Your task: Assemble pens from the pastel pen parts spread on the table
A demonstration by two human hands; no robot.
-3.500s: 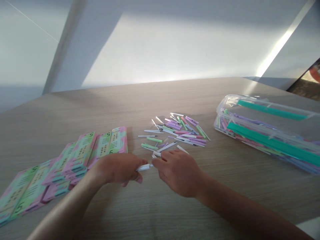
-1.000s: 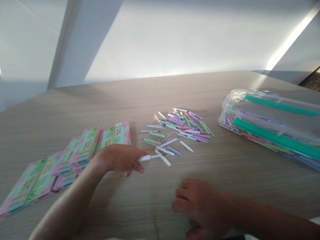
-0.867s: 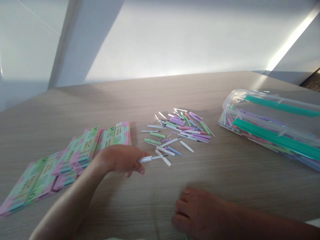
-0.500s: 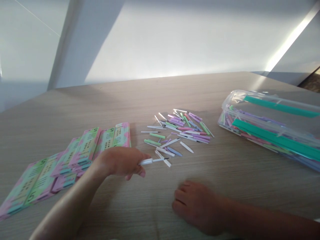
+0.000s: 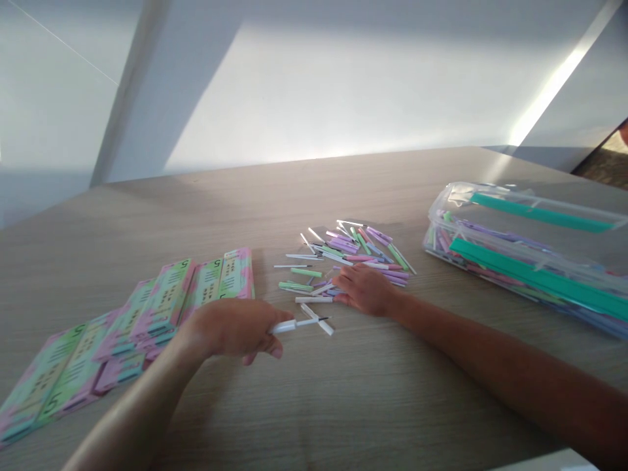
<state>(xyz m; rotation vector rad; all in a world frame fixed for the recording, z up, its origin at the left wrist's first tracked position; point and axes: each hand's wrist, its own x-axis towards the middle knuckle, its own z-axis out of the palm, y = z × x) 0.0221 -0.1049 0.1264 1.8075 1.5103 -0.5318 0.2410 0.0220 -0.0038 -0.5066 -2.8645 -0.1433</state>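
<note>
My left hand [image 5: 240,330] is closed on a white pen-like stick [image 5: 284,326]. Its slim stem and dark pointed tip stick out to the right, over a loose white tube [image 5: 324,324] on the table. My right hand [image 5: 366,290] reaches into the near side of a loose pile of thin pastel sticks and tubes [image 5: 343,245]. Its fingers are curled together, with the fingertips at the right end of a white tube [image 5: 311,299] lying level. That hand covers part of the pile, including pieces under the palm.
Left of the pile stand stacked pink and green printed boxes [image 5: 169,291] marked "5", partly behind my left arm. At the right lies a clear plastic case with green strips [image 5: 534,265], holding many pastel sticks. A pale wall [image 5: 343,98] rises behind the wooden table [image 5: 275,196].
My right hand first drew back toward me, then reached forward to the pile. The white tube at its fingertips has turned level. My left hand keeps holding its stick.
</note>
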